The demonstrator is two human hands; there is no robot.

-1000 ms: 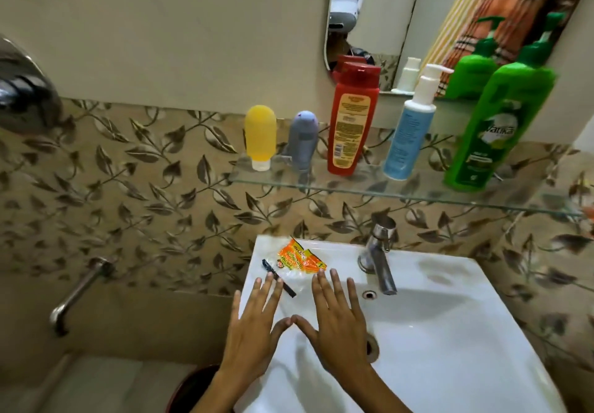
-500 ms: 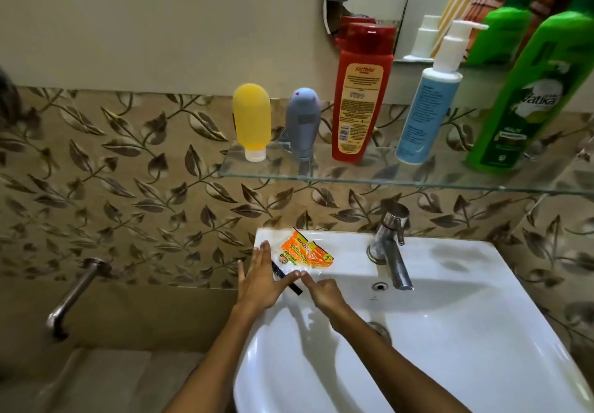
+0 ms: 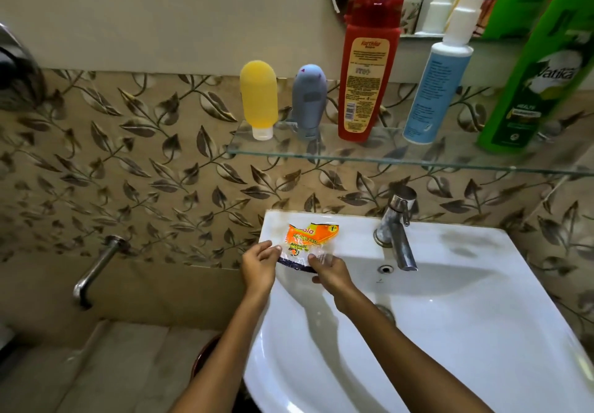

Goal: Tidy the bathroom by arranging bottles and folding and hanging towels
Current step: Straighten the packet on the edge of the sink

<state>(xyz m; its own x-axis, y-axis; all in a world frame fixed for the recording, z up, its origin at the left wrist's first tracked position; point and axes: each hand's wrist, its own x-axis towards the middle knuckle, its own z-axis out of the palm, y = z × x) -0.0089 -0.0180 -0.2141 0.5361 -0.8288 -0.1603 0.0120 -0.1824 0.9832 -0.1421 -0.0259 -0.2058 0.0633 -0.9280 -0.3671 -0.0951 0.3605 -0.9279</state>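
Both hands, left (image 3: 258, 266) and right (image 3: 331, 272), pinch a scrub-pad packet (image 3: 307, 242) on the sink (image 3: 482, 300) rim; five bottles stand on the shelf (image 3: 385, 155).

Single head-worn wide-angle view, forward and down, close above the sink (image 3: 482, 332) and glass shelf (image 3: 385, 152).

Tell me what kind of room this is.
A home bathroom, most likely: a white washbasin with a metal tap, a glass shelf of toiletry bottles above it, and leaf-patterned wall tiles.
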